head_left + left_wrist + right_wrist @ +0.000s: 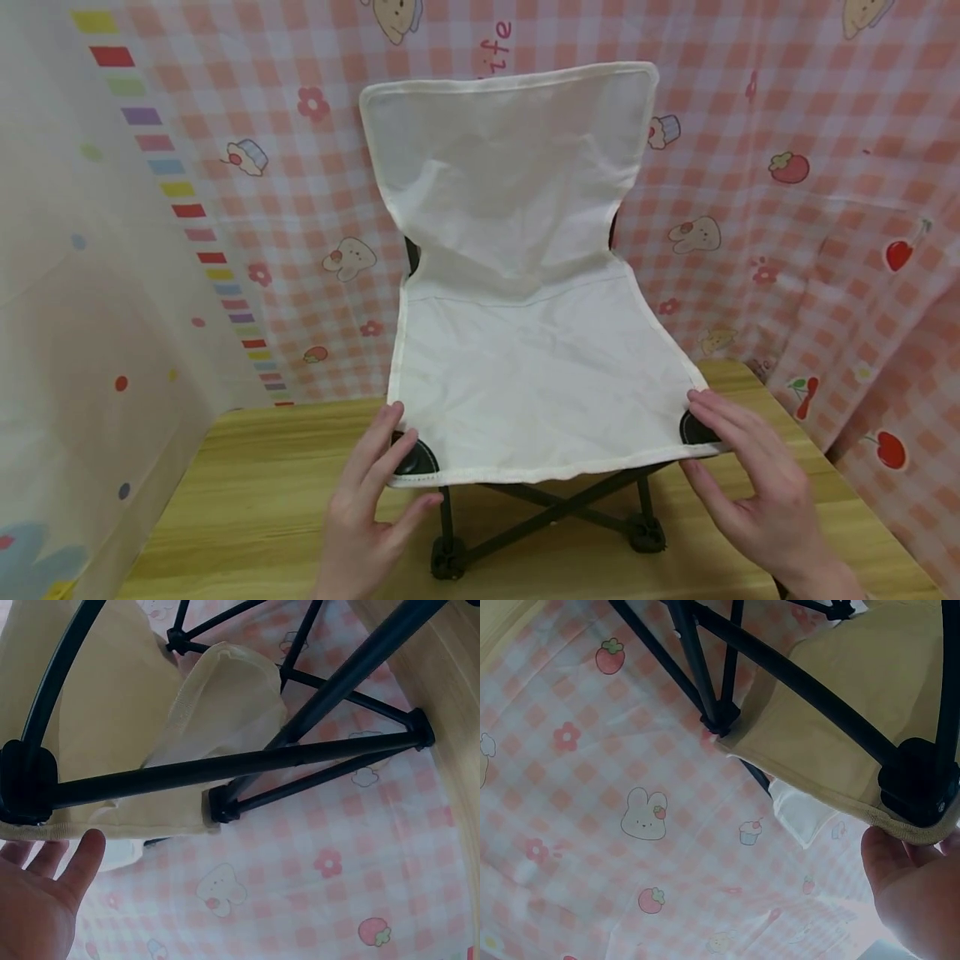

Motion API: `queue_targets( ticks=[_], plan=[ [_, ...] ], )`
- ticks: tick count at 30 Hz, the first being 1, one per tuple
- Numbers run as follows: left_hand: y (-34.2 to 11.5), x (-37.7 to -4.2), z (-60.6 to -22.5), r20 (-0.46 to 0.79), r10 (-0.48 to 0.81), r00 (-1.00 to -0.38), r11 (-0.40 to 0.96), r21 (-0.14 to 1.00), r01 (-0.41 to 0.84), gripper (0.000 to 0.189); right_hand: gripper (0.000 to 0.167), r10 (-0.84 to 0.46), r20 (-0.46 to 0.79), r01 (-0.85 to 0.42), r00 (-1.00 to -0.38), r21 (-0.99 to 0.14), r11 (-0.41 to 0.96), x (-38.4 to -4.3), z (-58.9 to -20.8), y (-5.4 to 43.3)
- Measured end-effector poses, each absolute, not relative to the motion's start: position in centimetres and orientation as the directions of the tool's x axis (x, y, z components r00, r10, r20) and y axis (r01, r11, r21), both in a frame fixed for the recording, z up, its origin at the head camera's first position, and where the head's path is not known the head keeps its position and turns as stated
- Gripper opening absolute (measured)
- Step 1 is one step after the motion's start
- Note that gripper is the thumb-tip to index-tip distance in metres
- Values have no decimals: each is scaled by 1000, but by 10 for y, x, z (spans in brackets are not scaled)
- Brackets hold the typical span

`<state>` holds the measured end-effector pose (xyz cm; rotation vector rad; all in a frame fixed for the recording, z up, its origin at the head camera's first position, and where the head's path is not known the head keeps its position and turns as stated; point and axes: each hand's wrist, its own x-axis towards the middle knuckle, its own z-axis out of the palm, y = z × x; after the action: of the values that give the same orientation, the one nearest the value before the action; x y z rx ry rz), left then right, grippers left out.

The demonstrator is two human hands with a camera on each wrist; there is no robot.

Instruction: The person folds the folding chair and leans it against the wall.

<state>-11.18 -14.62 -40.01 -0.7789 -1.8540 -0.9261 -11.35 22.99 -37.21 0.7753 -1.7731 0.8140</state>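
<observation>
A small folding chair (525,367) with a white fabric seat and backrest stands unfolded. Black patches cover its front seat corners. My left hand (375,500) rests two nearly straight fingers on the left patch (425,461), thumb extended by the front edge. At the opposite corner, my right hand (772,500) lays its extended fingers over the right patch (696,430), its thumb just below the edge. The wrist views show the seat's tan underside (112,712) and the black frame tubes (180,772). A black corner joint (916,784) sits above my right hand's fingers.
The chair stands on a wood-grain tabletop (247,500). Behind it hangs a pink checked cloth (285,217) printed with bunnies, cupcakes and strawberries. White cloth (67,333) with coloured dots hangs at the left. Crossed black legs (562,507) with plastic feet reach the tabletop.
</observation>
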Motion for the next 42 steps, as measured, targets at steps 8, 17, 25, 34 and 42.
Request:
queue_targets(
  ticks=[8,17,25,34,42],
  plan=[
    [-143,-114,-397,895,119,-430,523,311,793,36,56,-116,941,-801,-317,-200,565,-116,-375,230],
    [-138,-122,-407,919,51,-390,468,323,822,30,47,-110,939,-812,-325,-218,541,-119,-386,240],
    [-140,-125,-412,938,22,-346,432,303,849,32,46,-216,934,-878,-285,-165,449,-117,-378,247],
    [-142,-124,-415,939,11,-342,366,315,876,33,40,-215,927,-890,-308,-200,409,-118,-384,255],
    [-146,-122,-416,928,17,-373,254,357,899,35,39,-184,930,-892,-319,-229,390,-118,-386,257]
  ],
)
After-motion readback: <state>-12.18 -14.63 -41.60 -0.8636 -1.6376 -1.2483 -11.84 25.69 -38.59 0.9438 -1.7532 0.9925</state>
